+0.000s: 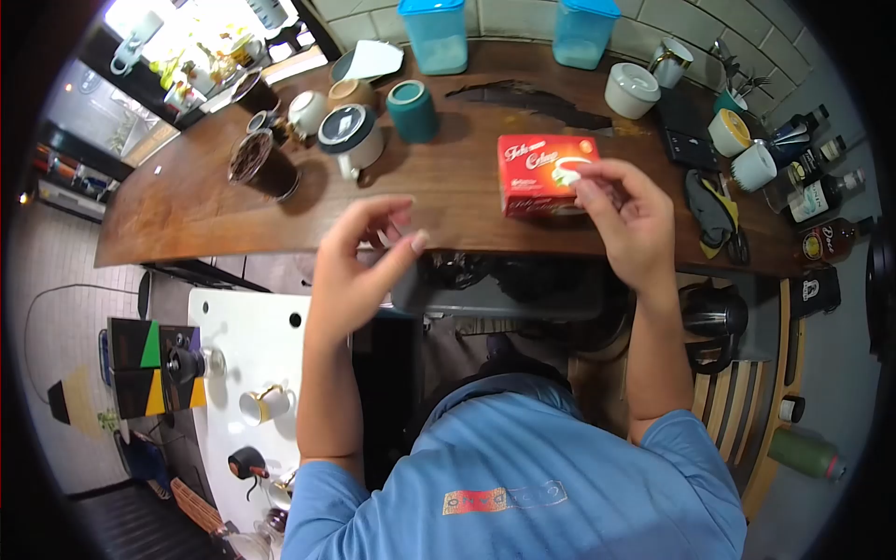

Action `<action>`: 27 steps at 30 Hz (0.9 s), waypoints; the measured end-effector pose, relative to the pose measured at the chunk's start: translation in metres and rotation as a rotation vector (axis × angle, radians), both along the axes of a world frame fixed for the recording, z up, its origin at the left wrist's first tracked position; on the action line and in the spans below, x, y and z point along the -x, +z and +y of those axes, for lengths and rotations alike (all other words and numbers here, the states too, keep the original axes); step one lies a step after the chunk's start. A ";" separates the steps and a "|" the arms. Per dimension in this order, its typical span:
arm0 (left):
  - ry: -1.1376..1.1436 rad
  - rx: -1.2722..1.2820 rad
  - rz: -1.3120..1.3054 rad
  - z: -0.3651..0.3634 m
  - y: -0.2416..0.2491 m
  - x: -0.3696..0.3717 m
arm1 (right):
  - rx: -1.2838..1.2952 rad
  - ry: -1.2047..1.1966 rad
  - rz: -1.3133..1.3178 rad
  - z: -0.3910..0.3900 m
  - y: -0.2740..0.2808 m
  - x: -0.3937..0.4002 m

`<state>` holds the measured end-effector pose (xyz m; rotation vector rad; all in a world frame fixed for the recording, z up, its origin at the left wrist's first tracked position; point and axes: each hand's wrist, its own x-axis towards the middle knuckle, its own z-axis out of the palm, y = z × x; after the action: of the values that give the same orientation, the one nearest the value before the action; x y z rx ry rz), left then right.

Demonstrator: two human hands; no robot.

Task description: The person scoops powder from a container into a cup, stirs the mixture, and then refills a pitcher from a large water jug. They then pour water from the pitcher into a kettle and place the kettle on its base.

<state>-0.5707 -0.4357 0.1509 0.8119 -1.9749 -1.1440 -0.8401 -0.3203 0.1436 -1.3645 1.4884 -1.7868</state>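
Observation:
A red tea bag box (532, 174) with "Teh Celup" lettering sits on the wooden counter (448, 210). My right hand (630, 219) is in front of its right side, thumb and fingertips pinched together over the printed cup. Whatever is between those fingertips, I cannot tell. My left hand (359, 261) hovers at the counter's front edge, fingers curved and thumb apart, with nothing in it. Beyond it are a lidded white mug (351, 145), a teal cup (412, 112) and a glass of dark contents (264, 166).
Two blue-lidded containers (435, 42) stand against the tiled wall. At right are a lidded white bowl (632, 91), a grey and yellow cloth (711, 210) and several bottles (814, 199). A white table (252, 327) with a mug (264, 404) lies lower left.

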 end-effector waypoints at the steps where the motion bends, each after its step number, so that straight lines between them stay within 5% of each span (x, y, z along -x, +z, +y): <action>1: -0.027 0.109 0.001 -0.020 0.003 0.013 | 0.011 -0.018 0.042 -0.010 0.005 0.015; 7: 0.106 0.044 -0.071 -0.125 0.061 0.081 | -0.058 -0.025 0.394 -0.131 0.030 0.078; 14: 0.176 0.223 -0.159 -0.260 0.045 0.137 | 0.012 -0.216 0.887 -0.289 0.010 0.086; 17: 0.182 0.178 -0.198 -0.276 0.031 0.153 | -0.145 0.005 0.792 -0.313 0.022 0.089; 21: 0.028 0.174 -0.201 -0.283 0.017 0.163 | 0.021 0.124 0.716 -0.337 0.002 0.089; 27: 0.085 0.281 -0.246 -0.282 0.005 0.161 | -0.019 0.068 0.740 -0.342 -0.010 0.088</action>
<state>-0.7320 -0.7175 0.1563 0.9096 -2.2154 -0.7231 -0.9282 -0.6620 0.1339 -2.1771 1.7524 -1.2633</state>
